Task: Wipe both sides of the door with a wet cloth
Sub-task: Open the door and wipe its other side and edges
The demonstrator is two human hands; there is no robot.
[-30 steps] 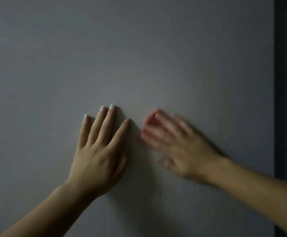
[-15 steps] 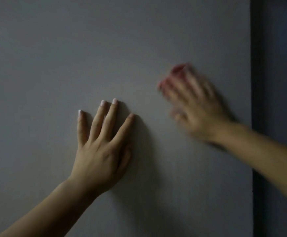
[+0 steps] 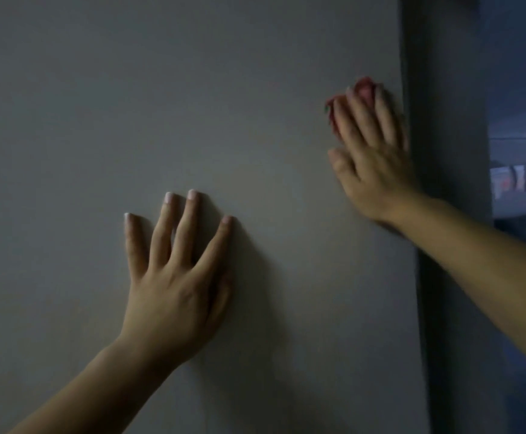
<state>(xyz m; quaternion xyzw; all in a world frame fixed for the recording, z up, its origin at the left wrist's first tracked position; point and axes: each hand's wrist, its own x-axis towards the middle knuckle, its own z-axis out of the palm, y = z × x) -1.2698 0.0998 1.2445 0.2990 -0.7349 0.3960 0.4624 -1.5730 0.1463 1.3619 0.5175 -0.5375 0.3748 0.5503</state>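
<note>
The grey door [image 3: 192, 89] fills most of the view, with its edge at the right. The left hand [image 3: 174, 286] lies flat on it, fingers spread wide, likely bracing it against the push. The right hand [image 3: 371, 158], fingers straight and close together, presses the red cloth [image 3: 363, 87] to the door just beside that edge.

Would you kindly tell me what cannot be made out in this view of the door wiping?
Head view:
Cloth: mostly hidden under the right hand; only red edges show, wetness unreadable.
Door: far side hidden by the door itself; top and bottom cut off by the frame.
Room past the door's edge: dark and blurred.
Left hand: palm hidden against the door.
</note>
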